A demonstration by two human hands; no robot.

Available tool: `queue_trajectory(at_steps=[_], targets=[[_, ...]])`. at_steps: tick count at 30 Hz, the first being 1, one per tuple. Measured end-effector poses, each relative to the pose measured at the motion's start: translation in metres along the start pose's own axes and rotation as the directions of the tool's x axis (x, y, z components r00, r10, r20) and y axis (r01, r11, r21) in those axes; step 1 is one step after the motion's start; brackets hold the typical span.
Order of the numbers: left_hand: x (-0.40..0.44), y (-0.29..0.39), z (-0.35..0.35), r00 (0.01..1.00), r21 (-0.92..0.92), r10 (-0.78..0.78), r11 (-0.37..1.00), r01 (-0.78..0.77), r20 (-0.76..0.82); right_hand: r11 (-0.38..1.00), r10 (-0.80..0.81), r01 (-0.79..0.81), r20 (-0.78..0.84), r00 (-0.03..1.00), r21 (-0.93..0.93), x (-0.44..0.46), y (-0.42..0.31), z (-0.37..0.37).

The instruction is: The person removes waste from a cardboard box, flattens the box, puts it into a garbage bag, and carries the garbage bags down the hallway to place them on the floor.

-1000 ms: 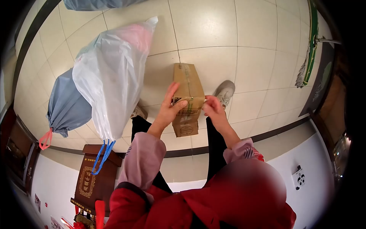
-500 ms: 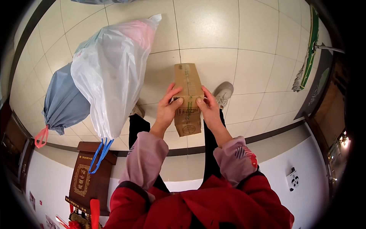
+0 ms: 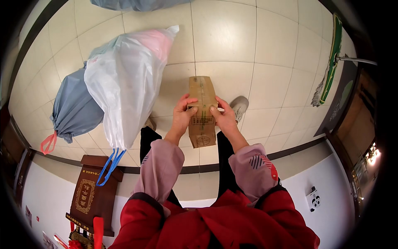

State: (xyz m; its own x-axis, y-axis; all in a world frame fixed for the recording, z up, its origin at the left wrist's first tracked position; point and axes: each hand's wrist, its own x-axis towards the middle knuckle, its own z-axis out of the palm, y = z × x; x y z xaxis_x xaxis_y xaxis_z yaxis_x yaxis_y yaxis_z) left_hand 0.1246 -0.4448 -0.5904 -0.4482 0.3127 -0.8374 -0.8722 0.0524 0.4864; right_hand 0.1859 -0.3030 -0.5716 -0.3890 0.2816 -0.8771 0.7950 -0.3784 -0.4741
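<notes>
Box (image 3: 202, 116) sits between your two hands, out ahead of you, printed side facing you, tape (image 3: 202, 90) along the top seam. Your left hand (image 3: 181, 117) clamps its left side; your right hand (image 3: 226, 118) clamps its right side, both thumbs on the near edge. Can't tell if its underside touches the tiled floor (image 3: 224, 33). White bag (image 3: 124, 89) to your left, overlapping a grey bag (image 3: 78, 103). Green mop (image 3: 333, 62) well off to your right; your right shoe (image 3: 239, 104) shows just beside that hand.

Floor (image 3: 226, 37) open beyond cardboard box (image 3: 202, 112); white bag (image 3: 128, 83) bars left, shoe (image 3: 239, 103) right.
</notes>
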Motion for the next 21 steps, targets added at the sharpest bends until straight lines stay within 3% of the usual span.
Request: queue_trajectory(at_steps=[3, 6, 9, 13, 16, 21], targets=[[-0.004, 0.005, 0.002, 1.0, -0.08, 0.001, 0.997, 0.0, 0.009, 0.995, 0.086, -0.085, 0.023, 0.996, -0.043, -0.007, -0.015, -0.001], [-0.003, 0.003, 0.01, 0.999, -0.123, -0.01, 0.992, 0.003, -0.054, 1.0, -0.003, 0.003, 0.02, 1.0, -0.004, -0.002, -0.005, -0.002], [-0.004, 0.0, 0.015, 0.995, -0.141, -0.015, 0.99, 0.0, -0.101, 1.0, 0.025, -0.025, -0.004, 1.0, -0.006, -0.001, -0.007, 0.001], [0.0, -0.003, 0.017, 0.986, -0.098, -0.012, 0.995, -0.004, -0.164, 0.955, -0.059, 0.044, -0.042, 0.997, -0.293, 0.009, 0.005, 0.001], [0.004, -0.009, 0.019, 0.984, -0.066, 0.018, 0.997, -0.031, -0.18, 0.933, -0.061, 0.028, -0.081, 0.995, -0.358, 0.014, 0.008, 0.0], [0.008, -0.011, 0.008, 0.995, -0.064, 0.06, 0.996, -0.065, -0.076, 0.891, -0.099, 0.052, -0.08, 0.992, -0.452, 0.017, 0.001, 0.001]])
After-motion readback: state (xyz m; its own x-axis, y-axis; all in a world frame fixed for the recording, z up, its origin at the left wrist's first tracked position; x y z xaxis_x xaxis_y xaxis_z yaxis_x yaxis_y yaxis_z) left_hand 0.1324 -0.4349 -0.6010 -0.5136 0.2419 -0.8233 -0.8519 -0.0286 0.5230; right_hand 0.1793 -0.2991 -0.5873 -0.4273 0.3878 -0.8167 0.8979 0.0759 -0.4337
